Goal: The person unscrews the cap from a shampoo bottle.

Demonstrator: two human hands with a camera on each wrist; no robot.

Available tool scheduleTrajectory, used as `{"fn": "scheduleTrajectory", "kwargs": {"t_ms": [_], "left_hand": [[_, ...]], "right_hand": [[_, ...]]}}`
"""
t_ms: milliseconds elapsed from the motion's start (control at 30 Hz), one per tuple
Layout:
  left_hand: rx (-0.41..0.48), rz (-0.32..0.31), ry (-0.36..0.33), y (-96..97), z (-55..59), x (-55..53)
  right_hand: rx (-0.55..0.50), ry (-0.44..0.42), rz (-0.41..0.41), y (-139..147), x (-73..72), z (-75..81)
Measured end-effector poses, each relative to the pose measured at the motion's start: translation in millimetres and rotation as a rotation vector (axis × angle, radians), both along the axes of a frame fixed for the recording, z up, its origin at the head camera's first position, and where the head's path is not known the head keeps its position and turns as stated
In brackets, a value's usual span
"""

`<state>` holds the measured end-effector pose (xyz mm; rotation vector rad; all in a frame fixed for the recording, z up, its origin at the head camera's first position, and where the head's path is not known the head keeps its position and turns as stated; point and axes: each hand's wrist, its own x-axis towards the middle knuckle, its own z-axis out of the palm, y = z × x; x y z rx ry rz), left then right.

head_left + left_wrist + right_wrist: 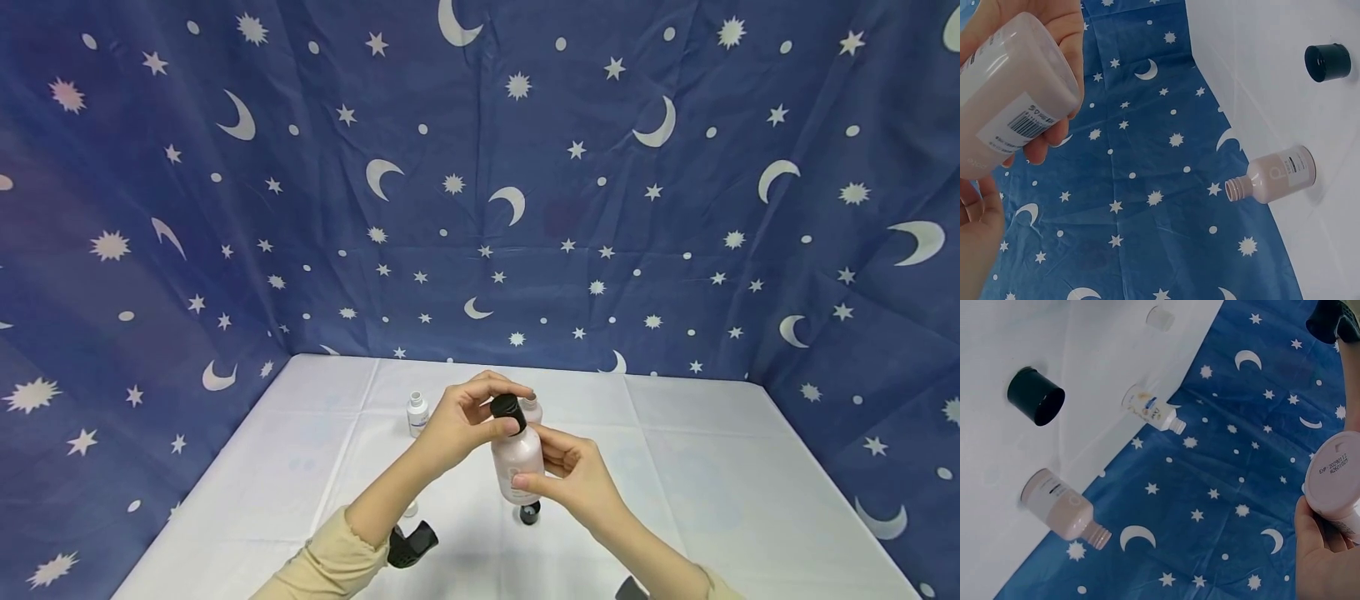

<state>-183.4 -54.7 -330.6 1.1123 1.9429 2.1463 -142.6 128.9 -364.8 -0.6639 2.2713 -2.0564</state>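
A pale pink bottle [516, 462] with a black cap [507, 408] is held up over the table, tilted slightly. My left hand [467, 419] pinches the cap between thumb and fingers. Around the bottle's body curls my right hand [576, 477], its thumb on the near side. In the right wrist view the base of this bottle [1335, 472] shows printed dates. Behind it stands a second, smaller-looking pink bottle [1284, 175] with a bare threaded neck. A loose black cap [1035, 395] lies on the table, below the held bottle in the head view.
An uncapped white bottle [417, 417] stands farther back on the left. Nearer, beside the left forearm, is a small white cap [410, 509]. The white-covered table [720, 483] ends at a blue curtain [480, 167] with moons and stars.
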Motion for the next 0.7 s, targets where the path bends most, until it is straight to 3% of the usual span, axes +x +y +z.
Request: {"fn": "scheduleTrajectory", "kwargs": {"t_ms": [333,700], "left_hand": [[-0.02,0.044,0.033,-1.5,7.9,0.8],[0.0,0.084,0.035,-4.7,9.2,-1.0]], "right_hand": [[-0.013,0.022,0.009,0.2,-0.1,0.1],[0.009,0.032,-0.011,0.7,-0.1,2.1]]}}
